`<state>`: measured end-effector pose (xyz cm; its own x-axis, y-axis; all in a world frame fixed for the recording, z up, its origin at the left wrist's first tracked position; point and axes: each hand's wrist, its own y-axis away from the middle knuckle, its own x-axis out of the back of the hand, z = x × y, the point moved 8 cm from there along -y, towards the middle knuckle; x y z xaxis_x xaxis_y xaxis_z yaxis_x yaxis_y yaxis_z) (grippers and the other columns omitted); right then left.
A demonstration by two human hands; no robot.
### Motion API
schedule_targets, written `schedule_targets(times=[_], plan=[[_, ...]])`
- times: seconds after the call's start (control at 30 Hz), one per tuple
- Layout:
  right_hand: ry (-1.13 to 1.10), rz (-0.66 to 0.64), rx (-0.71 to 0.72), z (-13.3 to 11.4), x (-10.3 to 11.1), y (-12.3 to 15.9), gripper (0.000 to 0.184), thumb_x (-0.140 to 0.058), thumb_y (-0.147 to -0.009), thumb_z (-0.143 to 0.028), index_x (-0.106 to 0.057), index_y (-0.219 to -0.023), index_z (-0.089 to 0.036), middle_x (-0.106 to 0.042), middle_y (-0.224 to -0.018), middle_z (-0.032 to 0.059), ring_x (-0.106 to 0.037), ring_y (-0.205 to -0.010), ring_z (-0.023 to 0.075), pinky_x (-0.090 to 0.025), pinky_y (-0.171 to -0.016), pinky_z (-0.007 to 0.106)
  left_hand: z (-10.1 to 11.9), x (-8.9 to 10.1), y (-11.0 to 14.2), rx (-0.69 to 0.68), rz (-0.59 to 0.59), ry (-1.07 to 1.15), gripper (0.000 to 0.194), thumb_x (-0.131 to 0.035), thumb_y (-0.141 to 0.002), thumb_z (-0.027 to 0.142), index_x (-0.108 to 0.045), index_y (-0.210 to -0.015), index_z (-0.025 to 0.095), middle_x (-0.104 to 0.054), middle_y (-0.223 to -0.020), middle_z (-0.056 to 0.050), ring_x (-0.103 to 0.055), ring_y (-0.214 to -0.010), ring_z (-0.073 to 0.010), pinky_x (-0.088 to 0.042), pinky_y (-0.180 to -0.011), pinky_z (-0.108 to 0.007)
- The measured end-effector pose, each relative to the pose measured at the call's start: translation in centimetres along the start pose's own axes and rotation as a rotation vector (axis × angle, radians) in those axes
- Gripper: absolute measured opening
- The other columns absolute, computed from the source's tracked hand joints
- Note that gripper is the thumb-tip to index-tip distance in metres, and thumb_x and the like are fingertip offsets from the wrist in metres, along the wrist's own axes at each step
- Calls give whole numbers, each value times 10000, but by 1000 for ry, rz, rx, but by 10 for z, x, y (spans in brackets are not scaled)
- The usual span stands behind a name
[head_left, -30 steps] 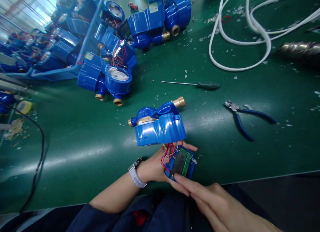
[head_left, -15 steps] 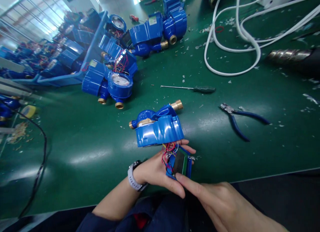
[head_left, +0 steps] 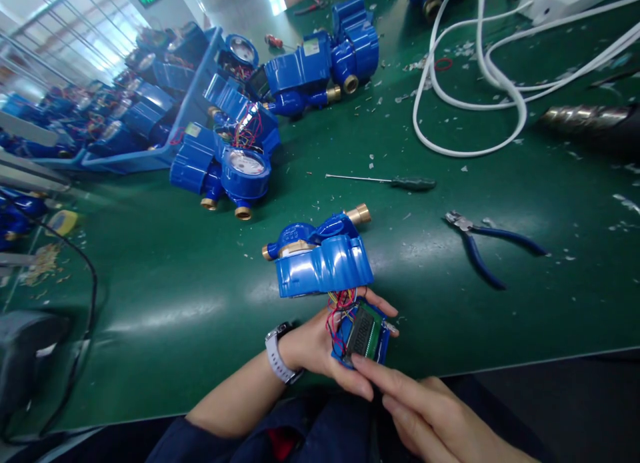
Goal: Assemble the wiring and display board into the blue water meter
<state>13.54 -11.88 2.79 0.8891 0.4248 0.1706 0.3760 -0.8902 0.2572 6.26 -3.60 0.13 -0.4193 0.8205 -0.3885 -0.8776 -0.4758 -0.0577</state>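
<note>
My left hand (head_left: 320,346), with a watch on the wrist, is closed around a small blue display module (head_left: 364,333) with a green circuit board and a dark LCD. Red, yellow and blue wires (head_left: 339,302) run from the module up to a blue water meter (head_left: 323,256) with brass ends, lying on the green table (head_left: 165,283) just beyond my fingers. My right hand (head_left: 430,416) reaches in from below, fingers extended together, with the index fingertip touching the module's near edge.
A thin screwdriver (head_left: 385,180) lies beyond the meter. Blue-handled pliers (head_left: 487,244) lie to the right. White cable loops (head_left: 475,90) and a metal cylinder (head_left: 585,116) are at far right. More blue meters (head_left: 235,163) and a blue tray (head_left: 150,116) fill the far left. A black cable (head_left: 85,296) runs down the left.
The module has turned slightly in my left hand so its LCD faces up more. My right index finger stays at its near edge. The view shifted a little.
</note>
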Motion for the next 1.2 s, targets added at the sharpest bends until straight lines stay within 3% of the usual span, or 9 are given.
schedule_targets(times=[0.17, 0.33, 0.63, 0.73, 0.83, 1.03, 1.13, 1.2], plan=[[-231, -96, -87, 8, -12, -1, 543, -336, -1001, -451, -498, -1409, -130, -325, -542, -59, -316, -448, 95, -269, -435, 214, 0, 0, -1, 8, 18, 7, 891, -934, -505, 306, -480, -1269, 256, -551, -1247, -108, -644, -1100, -281, -520, -978, -449], [-307, -111, -105, 12, -16, -2, 610, -306, -1005, -536, -464, -1432, -130, -335, -524, -62, -332, -448, 101, -297, -453, 222, -7, 3, -1, 73, 61, 14, 936, -949, -416, 405, -501, -1220, 238, -567, -1217, -115, -649, -1081, -303, -526, -964, -479], [-435, -137, -122, 14, -25, -3, 657, -330, -984, -577, -432, -1453, -130, -331, -514, -66, -331, -452, 106, -298, -464, 231, -5, 2, -1, -73, 29, 28, 986, -953, -449, 355, -468, -1303, 265, -561, -1241, -116, -647, -1105, -297, -515, -983, -438], [-455, -88, -172, 23, -27, 0, 633, -333, -994, -495, -321, -1503, -119, -340, -533, -70, -323, -459, 110, -293, -462, 224, -7, 4, 0, -56, 42, -14, 996, -948, -447, 392, -466, -1308, 264, -564, -1238, -117, -646, -1098, -298, -516, -976, -433], [-360, -43, -180, 26, -21, 3, 592, -306, -996, -351, -219, -1533, -117, -400, -552, -58, -368, -465, 119, -319, -458, 216, -7, 8, 2, -41, 58, -96, 1056, -940, -453, 426, -423, -1362, 278, -573, -1237, -114, -645, -1088, -291, -489, -1004, -447], [204, 79, 42, 0, 8, 3, 520, -370, -928, -165, -482, -1430, -247, -703, -815, 57, -651, -688, 178, -517, -686, 260, -5, 9, 3, 28, 55, -181, 1032, -937, -456, 424, -458, -1356, 265, -574, -1227, -110, -648, -1048, -272, -480, -1005, -432], [200, 97, 153, -9, 7, 2, 539, -355, -913, -129, -495, -1425, -221, -726, -849, 67, -665, -684, 172, -531, -689, 245, -5, 8, 2, 30, 79, -86, 960, -932, -485, 407, -485, -1321, 260, -560, -1240, -115, -647, -1053, -270, -509, -955, -391], [131, 92, 142, -5, 4, 1, 505, -351, -939, -171, -504, -1419, -208, -717, -806, 64, -645, -650, 165, -526, -654, 237, -6, 5, 2, 17, 82, -21, 929, -938, -480, 388, -506, -1290, 248, -553, -1244, -119, -645, -1065, -278, -516, -943, -383]])
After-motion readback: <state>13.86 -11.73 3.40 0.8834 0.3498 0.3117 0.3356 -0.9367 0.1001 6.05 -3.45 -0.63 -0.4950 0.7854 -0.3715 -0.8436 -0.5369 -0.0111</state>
